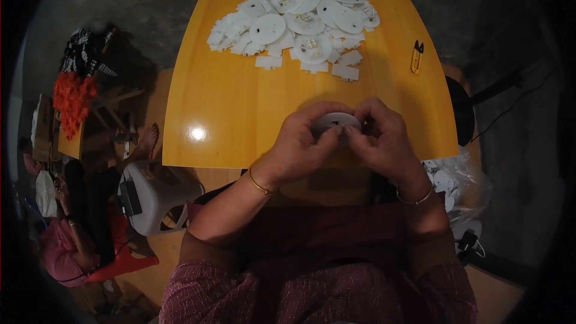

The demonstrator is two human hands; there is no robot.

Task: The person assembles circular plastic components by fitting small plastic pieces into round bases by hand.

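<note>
Near the front edge of the yellow table (pixel 240 108), a white disc (pixel 337 120) with a small dark mark is held between both hands. My left hand (pixel 307 138) grips its left side, fingers curled behind and thumb on the near face. On the right side, my right hand (pixel 381 138) pinches the disc's near edge with thumb and curled fingers. Farther back lies a heap of white discs and flat white pieces (pixel 267 29), some discs carrying small shiny parts. A few flat white pieces (pixel 345 72) lie at the heap's near edge.
Yellow snips (pixel 416 57) lie at the table's right. A plastic bag of white pieces (pixel 447 183) is below right. At left are a grey stool (pixel 156 198), orange material (pixel 73 101) on another table, and a seated person in pink (pixel 65 246).
</note>
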